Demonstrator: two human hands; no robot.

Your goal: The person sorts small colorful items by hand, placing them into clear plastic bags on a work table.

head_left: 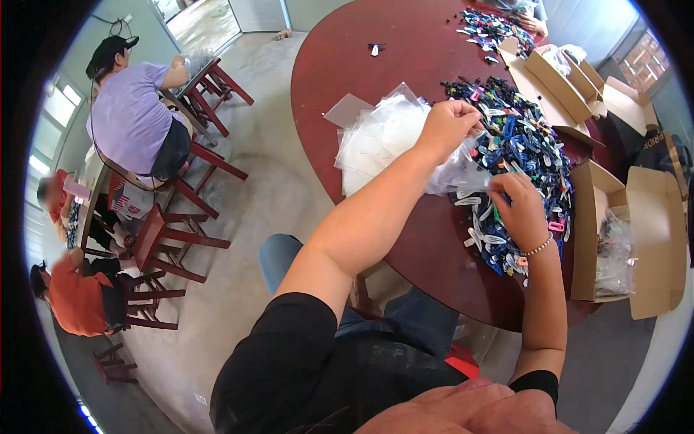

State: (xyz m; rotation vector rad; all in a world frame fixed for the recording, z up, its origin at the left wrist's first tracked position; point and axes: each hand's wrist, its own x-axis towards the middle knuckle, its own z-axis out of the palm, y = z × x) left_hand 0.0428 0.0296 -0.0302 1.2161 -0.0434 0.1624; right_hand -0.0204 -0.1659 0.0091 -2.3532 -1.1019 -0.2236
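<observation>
A clear plastic bag (463, 172) spans the space between my two hands, over the edge of a pile of hair clips (513, 141). My left hand (450, 126) is closed in a pinch at the bag's upper end; its fingertips partly hide the grip. Lower and to the right, my right hand (520, 206) pinches the bag's other side, above the clips. The clips are mostly dark blue, black and white, with a few pink and green ones. Left of the bag, a fanned stack of flat clear bags (383, 137) lies on the round dark-red table (343, 61).
An open cardboard box (584, 249) holding clear packets stands at the table's right, with more boxes (557, 87) behind. Across the table, another person's hand (533, 26) is beside a second clip pile (495, 30). Seated people and wooden stools (170, 242) are at left.
</observation>
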